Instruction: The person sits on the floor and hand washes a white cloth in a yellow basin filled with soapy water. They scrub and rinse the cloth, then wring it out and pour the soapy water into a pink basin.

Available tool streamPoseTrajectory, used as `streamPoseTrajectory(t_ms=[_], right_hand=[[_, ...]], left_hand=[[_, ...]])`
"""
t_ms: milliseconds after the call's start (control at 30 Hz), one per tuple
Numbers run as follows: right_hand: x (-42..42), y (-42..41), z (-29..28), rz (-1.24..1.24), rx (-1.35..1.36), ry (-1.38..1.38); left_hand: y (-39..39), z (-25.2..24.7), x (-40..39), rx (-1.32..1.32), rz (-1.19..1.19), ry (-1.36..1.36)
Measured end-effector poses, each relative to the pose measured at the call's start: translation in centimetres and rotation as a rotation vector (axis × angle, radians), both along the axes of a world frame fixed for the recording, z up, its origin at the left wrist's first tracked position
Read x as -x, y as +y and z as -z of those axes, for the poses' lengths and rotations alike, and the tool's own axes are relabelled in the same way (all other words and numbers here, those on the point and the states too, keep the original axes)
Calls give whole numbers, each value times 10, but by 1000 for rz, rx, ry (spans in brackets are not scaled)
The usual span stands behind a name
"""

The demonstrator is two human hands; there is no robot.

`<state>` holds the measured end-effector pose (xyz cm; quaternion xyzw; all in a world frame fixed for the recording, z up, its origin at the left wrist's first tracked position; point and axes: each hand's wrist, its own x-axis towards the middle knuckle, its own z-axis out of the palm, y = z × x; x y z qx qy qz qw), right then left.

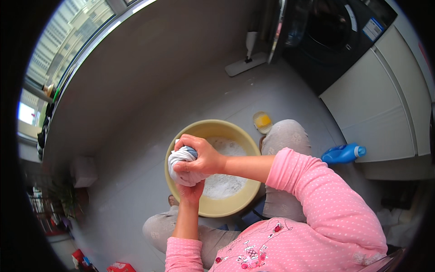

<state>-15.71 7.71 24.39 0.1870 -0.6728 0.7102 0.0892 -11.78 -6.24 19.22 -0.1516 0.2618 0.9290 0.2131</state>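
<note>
A bunched, twisted white and blue cloth is held over the left side of a yellow plastic basin. My right hand grips it from above, thumb and fingers wrapped around the roll. From below, my left hand holds the lower end, its fingers mostly hidden behind the cloth. Foamy white suds cover the water in the basin. The basin stands on the floor between my knees.
A yellow soap bar in a dish lies beyond the basin. A blue detergent bottle is on its side by a white cabinet. Farther off are a flat mop and a dark front-loading washing machine. A potted plant stands left.
</note>
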Motion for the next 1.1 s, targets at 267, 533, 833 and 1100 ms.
streamPoseTrajectory(t_ms=[267,533,833,1100], right_hand=[[-3,-3,22,201,395,-438],[-16,-25,56,169,732,-746],[-21,-20,78,-434,962,-1291],[-50,-2,138,-623,618,-1498]], left_hand=[[15,-39,14,621,-394,166],[13,-32,0,1242,-421,739],[7,-37,-5,1494,-273,1231],[14,-28,-29,1400,50,1408]])
